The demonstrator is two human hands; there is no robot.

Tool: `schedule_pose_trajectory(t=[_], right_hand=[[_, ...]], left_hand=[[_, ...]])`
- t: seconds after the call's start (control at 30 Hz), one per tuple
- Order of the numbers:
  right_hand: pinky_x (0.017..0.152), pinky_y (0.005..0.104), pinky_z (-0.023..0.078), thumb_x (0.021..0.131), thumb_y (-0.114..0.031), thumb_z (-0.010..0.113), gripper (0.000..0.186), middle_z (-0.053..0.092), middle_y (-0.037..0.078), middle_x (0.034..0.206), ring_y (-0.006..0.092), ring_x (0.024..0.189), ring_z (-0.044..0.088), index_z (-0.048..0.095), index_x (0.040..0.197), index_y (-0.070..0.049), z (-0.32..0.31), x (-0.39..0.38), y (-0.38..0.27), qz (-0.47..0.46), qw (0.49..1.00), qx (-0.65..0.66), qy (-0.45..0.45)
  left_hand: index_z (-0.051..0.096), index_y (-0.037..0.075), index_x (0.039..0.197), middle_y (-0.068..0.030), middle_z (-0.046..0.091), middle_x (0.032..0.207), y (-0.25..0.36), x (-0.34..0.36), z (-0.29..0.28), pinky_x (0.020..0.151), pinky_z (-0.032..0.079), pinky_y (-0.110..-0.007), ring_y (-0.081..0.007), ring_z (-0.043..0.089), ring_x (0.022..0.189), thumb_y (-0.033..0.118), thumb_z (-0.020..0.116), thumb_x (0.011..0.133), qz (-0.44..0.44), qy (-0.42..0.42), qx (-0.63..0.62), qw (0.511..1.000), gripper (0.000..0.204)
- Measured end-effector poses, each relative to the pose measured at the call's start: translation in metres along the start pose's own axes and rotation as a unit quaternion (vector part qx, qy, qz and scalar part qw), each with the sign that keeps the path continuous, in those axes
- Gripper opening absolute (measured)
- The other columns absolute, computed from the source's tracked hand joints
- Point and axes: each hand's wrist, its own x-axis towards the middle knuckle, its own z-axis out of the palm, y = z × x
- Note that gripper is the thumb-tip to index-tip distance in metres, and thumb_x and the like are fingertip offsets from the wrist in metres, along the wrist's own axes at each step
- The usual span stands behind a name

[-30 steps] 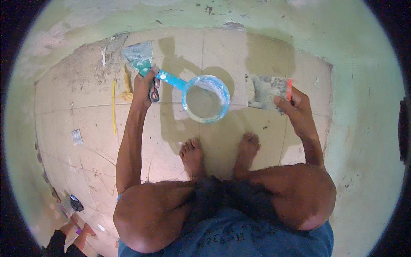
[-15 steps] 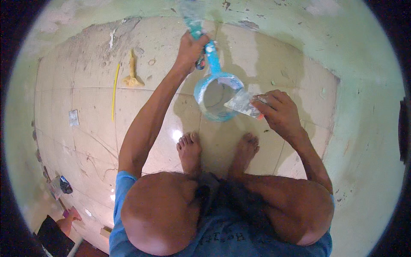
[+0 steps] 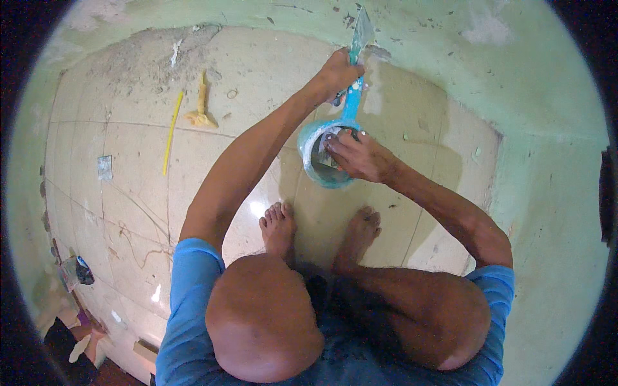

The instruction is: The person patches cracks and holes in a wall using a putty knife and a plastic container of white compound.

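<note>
My left hand (image 3: 338, 72) is closed around the handle of a blue plastic dipper (image 3: 309, 162). The same grip holds a putty knife (image 3: 362, 33), its teal handle beside the dipper's and its blade pointing up toward the wall. Smears of whitish paste coat the dipper's rim and inner wall. My right hand (image 3: 362, 156) reaches over the mouth of the dipper, fingers pinched on a flat scraper (image 3: 317, 152). Most of that scraper is hidden by the fingers and the dipper wall. How much paste lies inside cannot be made out.
Left on the tiled floor (image 3: 138, 212) lie a yellow strip (image 3: 172, 134), a tan brush-shaped piece (image 3: 202, 108) and a small square packet (image 3: 105, 168). A pale green wall (image 3: 450, 58) curves round ahead and right. Someone's bare limb (image 3: 92, 338) shows at lower left.
My right hand has moved left, carrying the scraper from the dipper's right rim into its mouth. My left hand has swung right, tilting the dipper handle and putty knife rightward.
</note>
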Motion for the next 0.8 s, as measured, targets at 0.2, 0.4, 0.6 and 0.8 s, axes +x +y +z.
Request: schedule_pose_trajectory(t=[0.2, 0.4, 0.6, 0.8], right_hand=[[0.080, 0.0367, 0.045, 0.075, -0.021, 0.061, 0.039, 0.052, 0.010, 0.117, 0.0272, 0.109, 0.046, 0.062, 0.111, -0.005, 0.014, 0.006, -0.007, 0.060, 0.997, 0.004, -0.056], [0.082, 0.0367, 0.047, 0.075, -0.019, 0.060, 0.029, 0.055, 0.010, 0.115, 0.0283, 0.109, 0.047, 0.066, 0.099, -0.004, 0.037, -0.012, -0.034, 0.068, 0.990, -0.028, -0.119], [0.068, 0.0340, 0.053, 0.075, -0.018, 0.061, 0.021, 0.060, 0.010, 0.113, 0.0266, 0.106, 0.051, 0.068, 0.090, -0.005, -0.011, -0.034, -0.047, -0.010, 0.995, 0.005, -0.098], [0.065, 0.0330, 0.053, 0.074, -0.019, 0.061, 0.020, 0.059, 0.010, 0.109, 0.0283, 0.103, 0.050, 0.070, 0.088, -0.007, 0.002, -0.033, -0.072, -0.008, 0.997, -0.046, -0.062]], left_hand=[[0.050, -0.010, 0.107, -0.0184, 0.062, 0.083, -0.016, 0.011, 0.000, 0.064, 0.050, -0.038, -0.0259, 0.063, 0.076, 0.012, 0.058, 0.078, 0.029, 0.057, 0.107, 0.992, 0.037], [0.047, -0.007, 0.105, -0.0193, 0.062, 0.082, -0.021, -0.003, 0.006, 0.055, 0.050, -0.039, -0.0262, 0.064, 0.068, 0.009, 0.057, 0.080, -0.045, 0.018, -0.023, 0.999, 0.032], [0.043, -0.002, 0.103, -0.0147, 0.057, 0.072, -0.046, -0.046, 0.030, 0.040, 0.046, -0.036, -0.0231, 0.062, 0.056, 0.002, 0.054, 0.083, -0.123, 0.023, -0.184, 0.975, 0.023], [0.042, -0.003, 0.104, -0.0131, 0.055, 0.072, -0.056, -0.058, 0.043, 0.045, 0.052, -0.037, -0.0232, 0.062, 0.057, -0.001, 0.053, 0.083, -0.075, 0.015, -0.207, 0.975, 0.023]])
